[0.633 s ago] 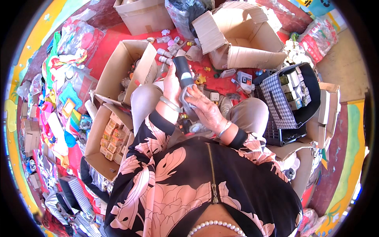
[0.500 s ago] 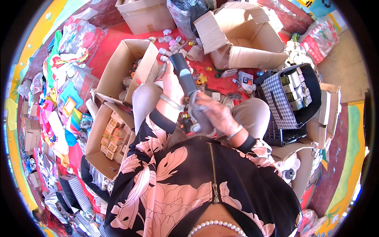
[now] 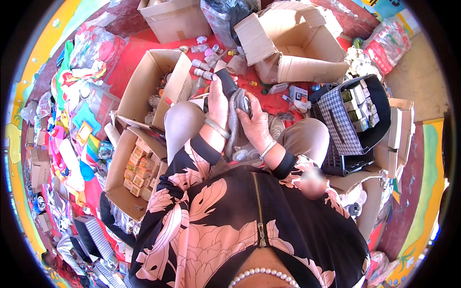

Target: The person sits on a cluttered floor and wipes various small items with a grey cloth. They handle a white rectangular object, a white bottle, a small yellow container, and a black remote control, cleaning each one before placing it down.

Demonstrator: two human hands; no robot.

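Observation:
Between my raised knees, a dark, bottle-like cylinder (image 3: 225, 80) is held up, tilted with its top end away from me. My left hand (image 3: 218, 104) is closed along its left side, thumb up near the top. A grey cloth (image 3: 235, 113) wraps round its lower part and hangs down toward my lap. My right hand (image 3: 255, 124) presses the cloth against the cylinder from the right, fingers bent round it. The cylinder's lower end is hidden by the cloth and my hands.
Small boxes fill an open carton (image 3: 126, 185) on my left, with another carton (image 3: 137, 91) beyond it. A large open carton (image 3: 312, 69) stands ahead. On my right is a black houndstooth basket (image 3: 330, 117) of boxed items. Loose small goods litter the red floor covering (image 3: 144, 41).
The cylinder has drawn closer to me and is now partly covered by the cloth. My right hand has moved up along it from the lower end, bringing the cloth higher.

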